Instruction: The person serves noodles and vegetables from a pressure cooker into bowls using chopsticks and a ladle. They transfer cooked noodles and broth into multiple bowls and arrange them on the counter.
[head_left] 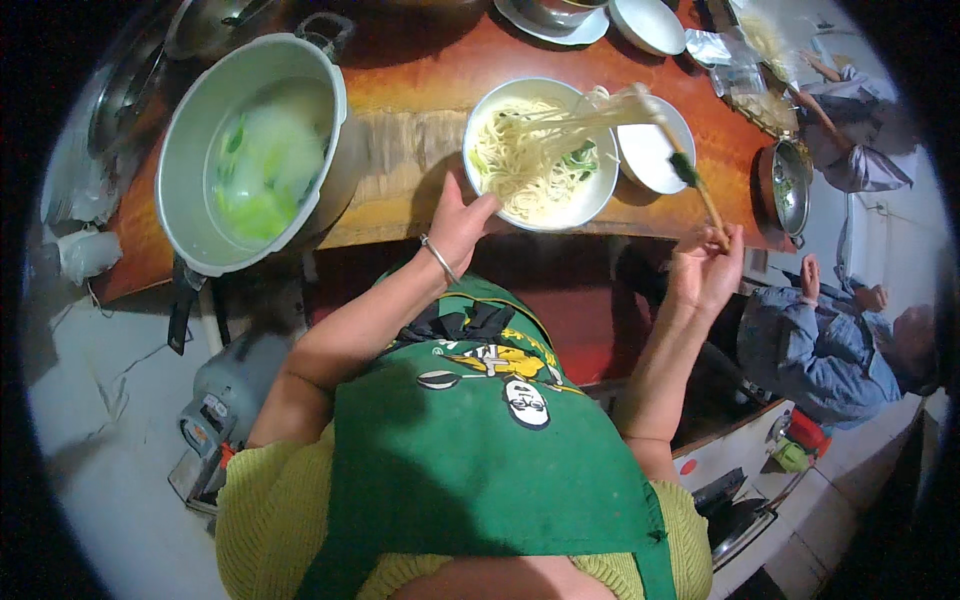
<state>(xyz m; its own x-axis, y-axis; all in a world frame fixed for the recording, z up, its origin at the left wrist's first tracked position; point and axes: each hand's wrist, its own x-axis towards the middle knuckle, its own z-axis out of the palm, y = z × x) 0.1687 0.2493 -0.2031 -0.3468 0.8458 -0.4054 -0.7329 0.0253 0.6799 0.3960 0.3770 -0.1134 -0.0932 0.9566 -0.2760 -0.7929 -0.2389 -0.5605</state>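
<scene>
My right hand (705,262) grips a pair of wooden chopsticks (708,203) that slant up and away to the left. A strand bundle of pale noodles (535,150) stretches from the chopstick tips down into a white bowl (562,222). Some dark green leaf (684,168) clings partway along the chopsticks. At the bowl's near left rim is my left hand (464,222), thumb and fingers closed on it. More noodles and leafy greens fill the bowl. A second white bowl (668,178), with nothing seen in it, sits close on its right, partly behind the chopsticks.
On the left stands a large metal pot (345,95) with cloudy liquid and greens. Further white bowls (648,26) are at the table's (400,95) far side. A metal pan (791,190) lies at the right edge. One person (830,345) sits right; another (850,110) is farther back.
</scene>
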